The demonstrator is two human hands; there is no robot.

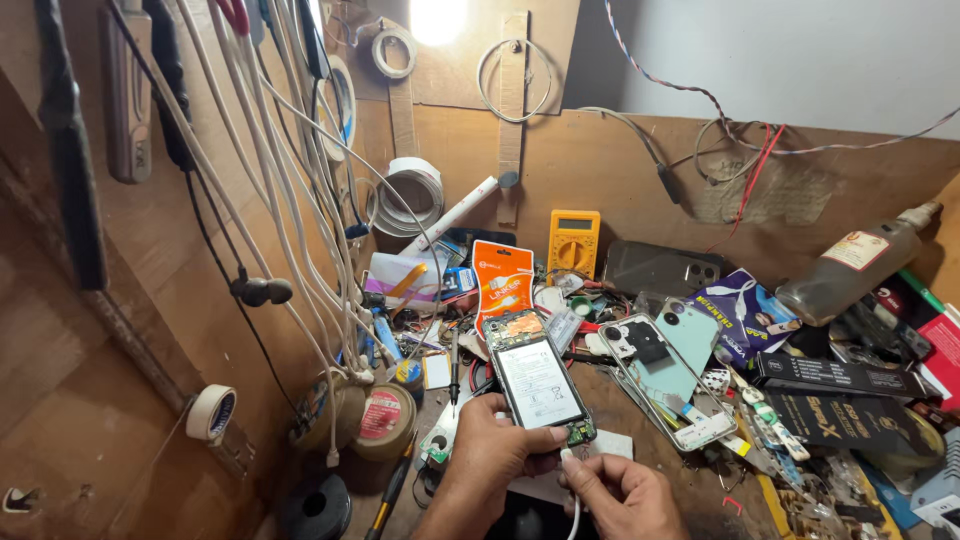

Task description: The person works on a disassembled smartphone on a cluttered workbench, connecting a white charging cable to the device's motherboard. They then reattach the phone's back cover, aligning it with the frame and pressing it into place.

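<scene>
My left hand (pixel 490 450) holds an opened phone (pixel 535 378) with its back off, showing a white battery and green circuit boards at both ends. My right hand (pixel 620 490) pinches a white cable plug (pixel 572 462) at the phone's bottom edge, by the charging port. The white cable (pixel 575 520) drops toward me between my hands. Both hands hover over the cluttered workbench, near its front.
A mint-green phone back cover (pixel 675 350) and a bare phone frame (pixel 690 425) lie right of the phone. A yellow multimeter (pixel 574 240), orange packet (pixel 502 280), glass bottle (pixel 850 270), black boxes (pixel 840 375), tape rolls (pixel 375 420) and hanging white cables (pixel 290 200) crowd the wooden bench.
</scene>
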